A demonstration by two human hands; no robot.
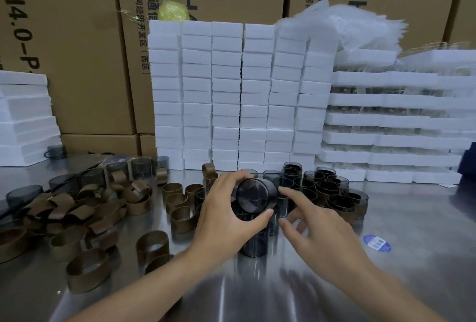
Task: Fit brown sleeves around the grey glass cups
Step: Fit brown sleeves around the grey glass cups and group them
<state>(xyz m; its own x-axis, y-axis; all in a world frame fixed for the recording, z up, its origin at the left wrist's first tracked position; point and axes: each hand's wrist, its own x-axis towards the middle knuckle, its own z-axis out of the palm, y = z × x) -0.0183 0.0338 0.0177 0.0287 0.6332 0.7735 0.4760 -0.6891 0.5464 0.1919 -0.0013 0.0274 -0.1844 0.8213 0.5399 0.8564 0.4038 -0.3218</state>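
Note:
My left hand (226, 216) grips a grey glass cup (255, 196) tipped on its side, its base facing me, above the steel table (386, 278). Fingers spread, my right hand (316, 231) hovers just right of that cup, holding nothing. Another dark cup (253, 244) stands upright under my left hand. A cluster of grey cups (322, 187), some with brown sleeves around them, stands behind my hands. Loose brown sleeves (85, 213) lie heaped on the left, with single rings (152, 245) nearer the middle.
Bare grey cups (140, 167) stand in a row at the back left. Stacks of white foam blocks (226, 95) and foam trays (391, 126) wall the back, with cardboard boxes (85, 46) behind. A blue sticker (376, 243) lies on the table at right.

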